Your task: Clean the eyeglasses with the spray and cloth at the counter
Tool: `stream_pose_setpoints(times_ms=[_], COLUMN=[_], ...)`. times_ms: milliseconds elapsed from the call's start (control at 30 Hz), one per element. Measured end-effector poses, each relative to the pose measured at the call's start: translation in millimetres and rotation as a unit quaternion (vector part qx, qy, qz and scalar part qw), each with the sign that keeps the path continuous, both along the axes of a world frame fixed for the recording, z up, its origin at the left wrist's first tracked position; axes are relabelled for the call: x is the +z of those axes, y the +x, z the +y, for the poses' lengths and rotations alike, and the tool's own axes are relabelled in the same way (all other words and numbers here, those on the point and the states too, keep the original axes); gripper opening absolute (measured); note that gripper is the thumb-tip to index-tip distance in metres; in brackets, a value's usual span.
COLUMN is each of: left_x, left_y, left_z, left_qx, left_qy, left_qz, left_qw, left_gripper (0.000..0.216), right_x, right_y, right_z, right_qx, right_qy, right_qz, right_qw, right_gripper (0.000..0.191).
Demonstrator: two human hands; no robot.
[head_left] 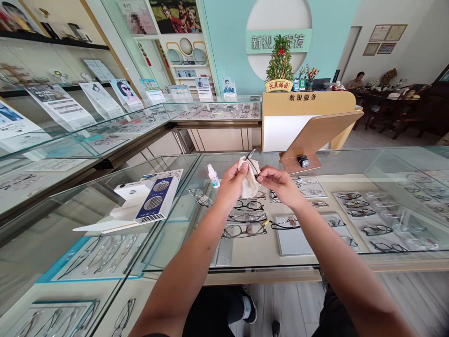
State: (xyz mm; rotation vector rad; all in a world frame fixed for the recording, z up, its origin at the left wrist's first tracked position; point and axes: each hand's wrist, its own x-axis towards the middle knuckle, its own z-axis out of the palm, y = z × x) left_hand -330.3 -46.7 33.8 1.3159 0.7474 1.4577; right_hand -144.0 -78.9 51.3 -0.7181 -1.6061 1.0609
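Above the glass counter, my left hand [230, 181] is closed on a cream cleaning cloth [249, 183], which is folded around part of a pair of eyeglasses [253, 164]. Fingers of my right hand [278, 182] pinch the dark frame of the same glasses at the cloth's right edge. Most of the lenses are hidden by the cloth. A small white spray bottle [213, 177] stands upright just left of my left hand. Beyond it, nearer to me, lies another pair of glasses [200, 198] with thin frames.
Rows of eyeglasses [244, 229] lie in the display case under my arms. An opened white box with a blue panel [156, 199] rests on the glass at left. A wooden tilted mirror stand [315, 135] is at the back right. Far right, a person [357, 80] sits at a table.
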Motion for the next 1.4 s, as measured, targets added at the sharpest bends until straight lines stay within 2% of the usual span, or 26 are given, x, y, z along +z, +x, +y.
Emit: stream_pose_setpoints(times_ms=[133, 267, 367, 500, 700, 767, 933, 1000, 1167, 1333, 1400], left_x=[8.1, 12.4, 10.6, 8.0, 6.5, 6.1, 10.6, 13.2, 15.4, 12.6, 11.1], left_y=[-3.3, -3.2, 0.3, 7.2, 9.9, 7.2, 3.3, 4.0, 5.9, 6.9, 6.9], left_z=[-3.2, -7.9, -11.2, -17.0, -17.5, -14.2, -13.0, -15.8, -21.8, -21.2, -18.3], left_qx=[-0.077, -0.109, -0.082, -0.009, 0.044, 0.026, -0.114, -0.137, -0.067, 0.008, 0.012], left_qy=[-0.030, -0.017, -0.012, 0.012, -0.006, -0.019, -0.014, -0.006, -0.017, -0.021, -0.035], left_qz=[0.006, 0.024, 0.029, 0.019, -0.005, -0.014, -0.017, -0.015, -0.022, -0.030, -0.038], left_qw=[0.997, 0.994, 0.996, 1.000, 0.999, 0.999, 0.993, 0.990, 0.997, 0.999, 0.999], left_gripper=[0.053, 0.059, 0.056, 0.048, 0.057, 0.061, 0.057, 0.055, 0.045, 0.056, 0.059], right_x=[4.4, 6.8, 4.0, -0.2, -2.2, -1.8, 4.6, 6.1, -1.5, -8.9, -7.4], right_y=[1.2, 1.3, -0.4, -4.6, -10.1, -7.3, 6.8, 8.2, -4.5, -12.1, -9.2], right_z=[-3.1, -5.3, -5.8, -7.5, -8.7, -6.9, -2.8, -3.3, -7.1, -6.4, -5.2], right_qx=[-0.003, 0.000, 0.024, 0.057, 0.095, 0.081, 0.066, 0.077, 0.131, 0.155, 0.150], right_qy=[-0.041, -0.074, -0.118, -0.145, -0.155, -0.161, -0.160, -0.170, -0.220, -0.219, -0.214], right_qz=[0.034, 0.075, 0.097, 0.087, 0.074, 0.094, 0.124, 0.131, 0.158, 0.167, 0.161], right_qw=[0.999, 0.994, 0.988, 0.984, 0.980, 0.979, 0.977, 0.974, 0.954, 0.949, 0.952], right_gripper=[0.037, 0.037, 0.036, 0.037, 0.034, 0.033, 0.031, 0.032, 0.035, 0.038, 0.036])
